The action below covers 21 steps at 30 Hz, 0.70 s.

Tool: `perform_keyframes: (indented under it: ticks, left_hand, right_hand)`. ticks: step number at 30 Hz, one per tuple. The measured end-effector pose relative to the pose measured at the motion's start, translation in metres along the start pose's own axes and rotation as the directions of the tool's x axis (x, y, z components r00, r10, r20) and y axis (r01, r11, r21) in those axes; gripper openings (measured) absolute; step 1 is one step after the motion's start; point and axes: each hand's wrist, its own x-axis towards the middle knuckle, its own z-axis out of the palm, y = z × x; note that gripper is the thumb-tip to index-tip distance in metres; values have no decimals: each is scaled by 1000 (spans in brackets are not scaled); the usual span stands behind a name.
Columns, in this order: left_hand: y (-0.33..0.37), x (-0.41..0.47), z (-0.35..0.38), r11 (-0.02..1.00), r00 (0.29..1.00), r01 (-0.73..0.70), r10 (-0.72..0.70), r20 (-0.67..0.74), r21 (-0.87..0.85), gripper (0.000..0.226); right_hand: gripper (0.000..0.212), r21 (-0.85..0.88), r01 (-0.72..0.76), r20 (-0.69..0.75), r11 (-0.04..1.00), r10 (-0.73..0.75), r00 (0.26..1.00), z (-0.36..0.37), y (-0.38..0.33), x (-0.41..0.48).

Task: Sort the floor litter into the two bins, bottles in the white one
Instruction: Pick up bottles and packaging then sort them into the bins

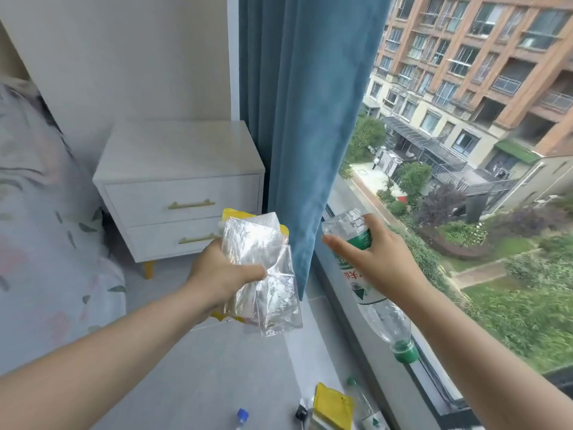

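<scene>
The left hand (221, 276) is closed around a bundle of wrappers (260, 268): clear crinkled plastic in front, with yellow packaging and a white tissue showing behind it. The right hand (376, 260) grips a clear plastic bottle (362, 274) with a green label, held up in front of the window with its green cap pointing down. More litter lies on the grey floor (232, 367) below: a yellow packet (333, 409), a second bottle (366, 408) beside it, and a blue-capped bottle (242, 418) at the bottom edge. A white nightstand (179, 181) stands by the blue curtain (307, 119)
</scene>
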Motion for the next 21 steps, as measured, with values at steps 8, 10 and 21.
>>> perform_keyframes:
  ticks: [8, 10, 21]
  left_hand:
    - [249, -72, -91, 991, 991, -136, 135, -25, -21, 51]
    - [313, -93, -116, 984, 983, -179, 179, -37, -15, 50]
    - [586, -213, -224, 852, 855, -518, 517, -37, -76, 39]
  right_hand:
    - [83, 12, 65, -102, 998, -63, 993, -209, -157, 15]
    - [82, 20, 97, -145, 995, -93, 985, -266, -200, 14]
    - [84, 107, 239, -466, 965, -164, 870, -522, -391, -37]
